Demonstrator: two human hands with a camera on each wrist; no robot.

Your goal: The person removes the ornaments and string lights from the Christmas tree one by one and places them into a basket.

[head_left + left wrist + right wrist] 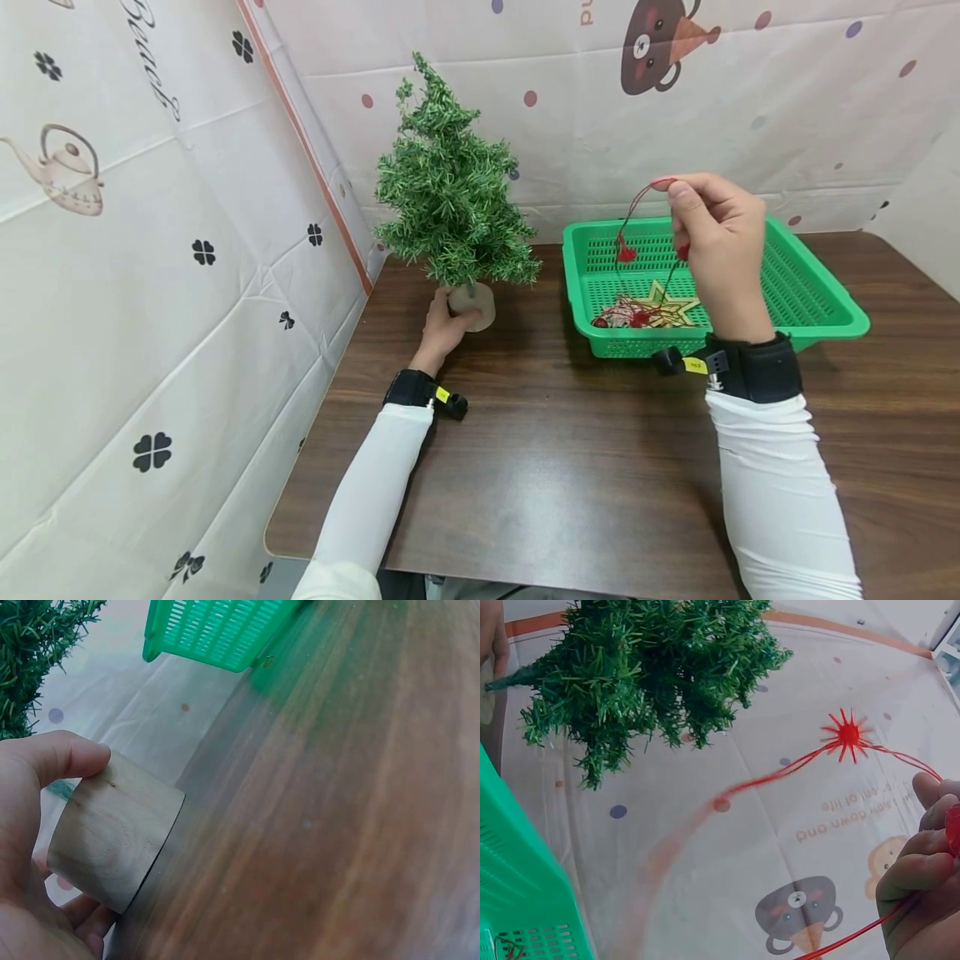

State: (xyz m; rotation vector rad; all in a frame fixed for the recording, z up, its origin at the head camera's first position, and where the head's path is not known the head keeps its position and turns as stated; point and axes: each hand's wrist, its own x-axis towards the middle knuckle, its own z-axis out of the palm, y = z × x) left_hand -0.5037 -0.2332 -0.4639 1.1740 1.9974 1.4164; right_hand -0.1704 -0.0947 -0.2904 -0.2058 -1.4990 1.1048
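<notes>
A small artificial Christmas tree (453, 183) stands at the table's back left on a round wooden base (476, 308). My left hand (441, 335) grips that base, thumb on top and fingers round the side, as the left wrist view shows. Held up over the green basket, my right hand (723, 246) pinches a thin red string (637, 200) between thumb and fingertips. In the right wrist view a spiky red ornament (847, 735) hangs on this string. Below, inside the basket, lie a gold star (678, 310) and a tangle of red strings (637, 318).
The green plastic basket (825, 332) stands right of the tree on the brown wooden table (525, 467). Printed white cloth (465, 33) covers the wall behind and the left side, close to the tree.
</notes>
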